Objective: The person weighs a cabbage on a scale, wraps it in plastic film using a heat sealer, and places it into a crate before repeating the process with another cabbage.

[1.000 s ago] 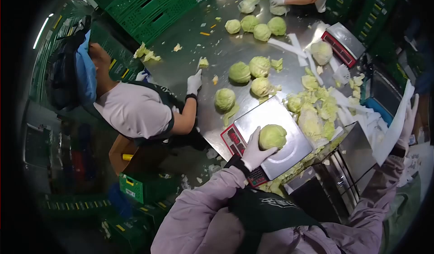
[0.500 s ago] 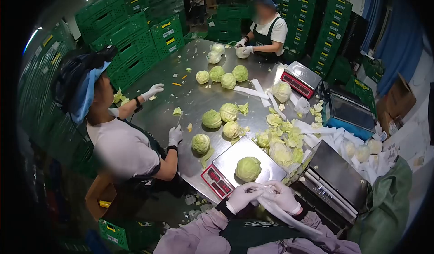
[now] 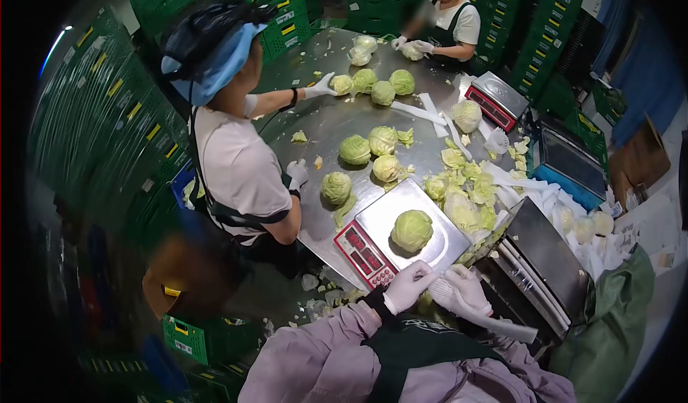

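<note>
Leaves (image 3: 453,158) litter the table (image 3: 315,125); left hand (image 3: 407,289) and right hand (image 3: 466,292), fingers curled, pinch a net (image 3: 506,329). A bumped scale (image 3: 450,236) could send the cabbage (image 3: 412,231) rolling.

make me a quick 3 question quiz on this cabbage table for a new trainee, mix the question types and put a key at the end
1. Multiple choice: what sits on the nearest scale?
A) a knife
B) one cabbage
C) a green crate

2. True or false: the camera wearer's right hand holds a white strip.

3. Fill in the colour: the display panel of the nearest scale has a ____ frame.

Key:
1. B
2. True
3. Red
</note>
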Demonstrator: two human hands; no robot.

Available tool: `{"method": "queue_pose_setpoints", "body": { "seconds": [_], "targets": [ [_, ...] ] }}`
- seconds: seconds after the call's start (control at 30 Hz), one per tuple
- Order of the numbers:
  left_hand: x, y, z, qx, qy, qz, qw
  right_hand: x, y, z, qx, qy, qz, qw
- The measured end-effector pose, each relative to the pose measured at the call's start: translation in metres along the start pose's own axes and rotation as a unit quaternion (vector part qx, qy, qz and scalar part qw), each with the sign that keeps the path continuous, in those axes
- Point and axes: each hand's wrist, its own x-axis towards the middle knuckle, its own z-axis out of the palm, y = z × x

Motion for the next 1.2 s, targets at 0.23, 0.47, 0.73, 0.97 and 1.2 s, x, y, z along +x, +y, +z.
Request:
{"method": "queue_pose_setpoints", "body": {
  "seconds": [0.23, 0.47, 0.73, 0.97, 1.2],
  "targets": [
    [-0.001, 0.007, -0.012, -0.419, -0.071, -0.109, 0.899, -0.033, 0.003, 0.003, 0.188, -0.087, 0.153, 0.966],
    [-0.016, 0.001, -0.02, -0.494, -0.252, -0.279, 0.784, 0.0, -0.012, -0.026, -0.202, -0.017, -0.077, 0.976],
    [-0.002, 0.032, -0.045, -0.464, -0.207, -0.168, 0.845, 0.0, -0.023, 0.005, -0.207, -0.172, -0.003, 0.963],
    [0.027, -0.024, -0.073, -0.044, 0.103, 0.001, 0.994, 0.095, 0.005, -0.04, -0.36, 0.273, -0.318, 0.834],
    [0.118, -0.082, -0.101, 0.156, 0.331, -0.1, 0.925, 0.156, -0.01, 0.019, -0.443, 0.156, -0.043, 0.882]
  ]
}}
